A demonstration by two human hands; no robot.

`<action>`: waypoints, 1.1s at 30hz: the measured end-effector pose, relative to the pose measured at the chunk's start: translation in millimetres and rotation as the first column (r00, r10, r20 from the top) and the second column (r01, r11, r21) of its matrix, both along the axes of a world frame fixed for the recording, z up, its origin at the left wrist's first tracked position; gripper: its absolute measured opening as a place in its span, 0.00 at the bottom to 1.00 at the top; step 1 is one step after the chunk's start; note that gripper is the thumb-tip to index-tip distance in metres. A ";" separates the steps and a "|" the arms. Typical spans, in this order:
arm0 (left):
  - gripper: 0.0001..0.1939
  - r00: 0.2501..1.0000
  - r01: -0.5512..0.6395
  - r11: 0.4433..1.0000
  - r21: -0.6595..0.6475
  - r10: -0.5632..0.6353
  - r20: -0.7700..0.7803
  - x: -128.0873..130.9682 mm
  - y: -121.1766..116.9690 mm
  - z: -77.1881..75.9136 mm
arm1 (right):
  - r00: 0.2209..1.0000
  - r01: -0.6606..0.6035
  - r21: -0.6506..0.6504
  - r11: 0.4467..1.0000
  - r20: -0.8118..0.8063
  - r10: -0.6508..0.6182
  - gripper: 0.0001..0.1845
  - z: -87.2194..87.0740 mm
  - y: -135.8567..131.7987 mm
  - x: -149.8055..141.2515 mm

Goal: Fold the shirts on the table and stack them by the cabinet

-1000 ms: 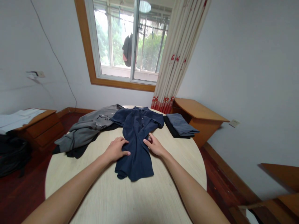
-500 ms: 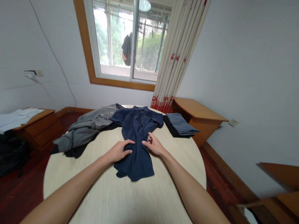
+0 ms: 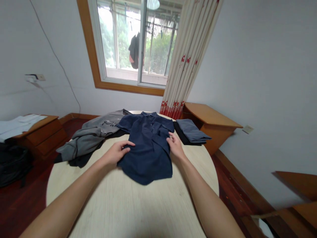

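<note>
A dark navy short-sleeved polo shirt (image 3: 148, 152) lies spread on the round table (image 3: 128, 208), collar toward the window and hem toward me. At its left side edge, my left hand (image 3: 119, 152) is closed on the fabric, thumb near the fingers. My right hand (image 3: 175, 147) grips the right side edge, with the fingertips partly hidden by the cloth and thumb. Soft folds run across the shirt's right half below the placket.
A crumpled grey sweatshirt (image 3: 89, 135) with dark cloth under it lies on the table's left. Folded grey and black clothes (image 3: 193, 130) lie at the right edge. Behind stand a wooden desk (image 3: 213, 115) and a curtain (image 3: 188, 62); a wooden cabinet (image 3: 47, 135) is at far left.
My hands have moved apart, left hand to the left and right hand to the right and slightly away. The shirt's bunched lower body has widened and flattened, its hem shifting slightly away from me.
</note>
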State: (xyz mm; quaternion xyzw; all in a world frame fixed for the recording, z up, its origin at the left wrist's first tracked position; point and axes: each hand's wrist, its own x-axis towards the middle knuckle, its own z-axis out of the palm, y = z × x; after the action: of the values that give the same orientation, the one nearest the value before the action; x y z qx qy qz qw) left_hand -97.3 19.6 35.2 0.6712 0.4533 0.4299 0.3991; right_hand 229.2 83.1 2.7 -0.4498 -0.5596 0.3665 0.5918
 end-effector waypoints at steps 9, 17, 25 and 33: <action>0.32 0.872 -0.397 0.916 -0.058 0.396 0.286 -43.7 16.0 15.8 | 0.990 0.130 0.015 0.991 0.044 -0.131 0.34 8.5 5.1 44.9; 0.37 0.959 -0.109 0.991 0.081 0.127 -0.253 -14.7 8.2 -7.0 | 0.839 -0.188 -0.098 0.977 0.502 0.212 0.27 4.3 -6.7 33.4; 0.32 0.984 -0.024 0.993 -0.114 0.044 0.175 -25.9 -3.3 21.3 | 0.976 -0.216 -0.138 0.966 -0.024 0.215 0.26 37.0 -20.4 42.8; 0.30 0.781 -0.279 0.944 -0.177 0.331 0.529 -56.2 11.4 28.9 | 0.906 0.021 -0.157 0.987 -0.414 -0.085 0.19 35.7 -8.6 56.6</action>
State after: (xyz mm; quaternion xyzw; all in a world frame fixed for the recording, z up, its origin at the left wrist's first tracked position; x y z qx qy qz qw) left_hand -153.5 31.0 64.0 0.4177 0.4400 0.6431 0.4672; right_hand 285.9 74.5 38.4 -0.4186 -0.3780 0.4792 0.6725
